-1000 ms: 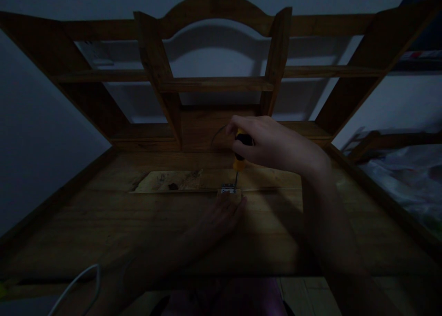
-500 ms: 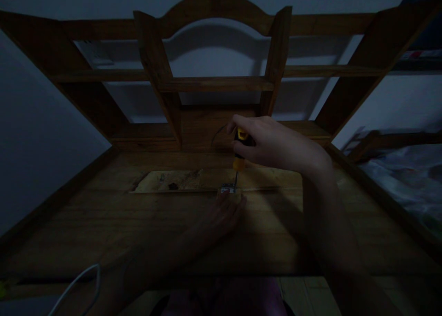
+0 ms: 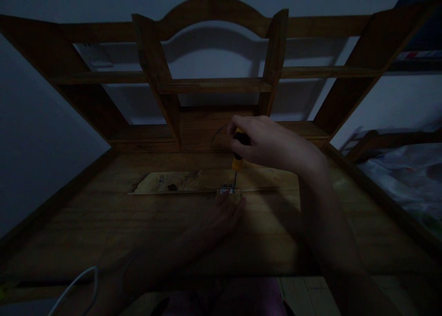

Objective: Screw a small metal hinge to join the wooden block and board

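My right hand is wrapped around the yellow and black handle of a screwdriver. The screwdriver points down, its shaft nearly upright, and the tip meets the right side of a small metal hinge. That hinge lies along the edge of a small wooden block. Low in front of it, my left hand grips the block with fingers on both sides and holds it against the wooden desktop. The screw under the tip is too dark and small to make out.
Behind the hinge lies a pale, rough strip of wood with dark stains. A wooden shelf unit rises at the back. A white cable loops at the lower left. Plastic-wrapped stuff sits beyond the right edge.
The view has shifted very slightly. My right hand stays on the screwdriver with its tip at the hinge, and my left hand keeps its place on the block.
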Demonstrator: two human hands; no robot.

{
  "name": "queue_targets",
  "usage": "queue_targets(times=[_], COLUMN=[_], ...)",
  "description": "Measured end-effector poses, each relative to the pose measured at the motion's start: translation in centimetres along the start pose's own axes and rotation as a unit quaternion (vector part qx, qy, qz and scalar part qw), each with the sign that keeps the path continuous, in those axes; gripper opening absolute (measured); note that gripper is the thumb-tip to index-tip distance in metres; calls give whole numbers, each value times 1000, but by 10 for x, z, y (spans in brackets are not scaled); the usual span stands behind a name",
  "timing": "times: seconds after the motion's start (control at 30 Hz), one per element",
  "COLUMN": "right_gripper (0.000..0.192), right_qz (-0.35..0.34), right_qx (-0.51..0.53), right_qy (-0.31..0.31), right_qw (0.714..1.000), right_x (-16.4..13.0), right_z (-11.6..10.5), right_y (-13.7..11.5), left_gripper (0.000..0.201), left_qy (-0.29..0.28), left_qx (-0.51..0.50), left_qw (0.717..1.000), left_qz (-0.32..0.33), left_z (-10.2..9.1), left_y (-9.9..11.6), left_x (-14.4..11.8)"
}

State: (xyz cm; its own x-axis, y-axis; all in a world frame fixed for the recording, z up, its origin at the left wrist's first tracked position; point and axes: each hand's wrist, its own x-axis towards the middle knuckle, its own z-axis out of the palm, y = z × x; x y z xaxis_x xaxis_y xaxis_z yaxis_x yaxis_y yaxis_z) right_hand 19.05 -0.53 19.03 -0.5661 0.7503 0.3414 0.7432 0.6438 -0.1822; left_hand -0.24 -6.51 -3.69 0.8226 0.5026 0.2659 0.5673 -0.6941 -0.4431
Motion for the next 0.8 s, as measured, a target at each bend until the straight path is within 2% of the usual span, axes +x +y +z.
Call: queue_targets(times=[0.07, 0.23, 0.37, 0.47, 0.63, 0.73, 0.8], right_gripper=[19, 42, 23, 18, 30, 41, 34], right_qz=[2, 30, -8, -38, -16, 5, 4], right_qx=[-25, -91, -51, -19, -53, -69, -51], right_qy=[10, 41, 21, 11, 31, 39, 25], right_qw=[1000, 995, 998, 999, 998, 997, 998], right_x=[1, 1, 0, 1, 3, 3, 2], right_z=[1, 1, 0, 3, 7, 5, 3], right_y=[-3, -15, -19, -17, -13, -14, -15], left_gripper=[57, 51, 48, 46, 51, 53, 54], left_qy=[7, 15, 45, 61, -8, -8, -7], left_qx=[-4, -13, -9, -11, -28, -27, -26], left_qw=[1000, 1000, 999, 998, 1000, 1000, 1000], left_qz=[-2, -3, -8, -7, 4, 3, 1], left_z=[-2, -4, -1, -3, -11, -10, -9], left_y=[-1, -1, -1, -1, -3, -2, -3], left_x=[1, 6, 7, 7, 7, 6, 4])
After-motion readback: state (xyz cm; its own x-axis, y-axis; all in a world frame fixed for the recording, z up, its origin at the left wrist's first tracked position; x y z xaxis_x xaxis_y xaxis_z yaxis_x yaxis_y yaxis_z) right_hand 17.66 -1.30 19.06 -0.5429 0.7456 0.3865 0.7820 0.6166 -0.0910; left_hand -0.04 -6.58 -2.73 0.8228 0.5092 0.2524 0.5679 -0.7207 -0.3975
